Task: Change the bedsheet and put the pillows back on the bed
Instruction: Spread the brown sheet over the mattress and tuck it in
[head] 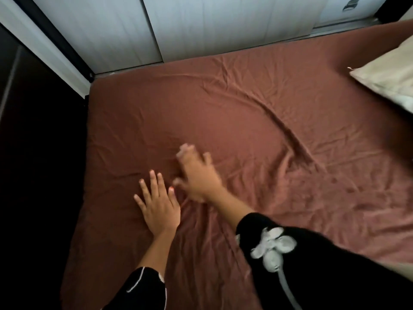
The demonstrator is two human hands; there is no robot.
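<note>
A reddish-brown bedsheet [234,113] covers the mattress, with long creases across its middle and rumpled folds on the right. My left hand [158,206] lies flat on the sheet near the bed's left edge, fingers straight and spread. Just right of it my right hand [196,175] is blurred by motion, its fingers straight and low over the sheet; whether it touches the sheet I cannot tell. A cream pillow [386,79] rests at the far right edge of the bed, partly cut off by the frame.
White sliding wardrobe doors [125,30] stand close behind the bed's far edge. Dark furniture [38,142] borders the bed's left side. Both my sleeves are black, the right one with a white flower motif.
</note>
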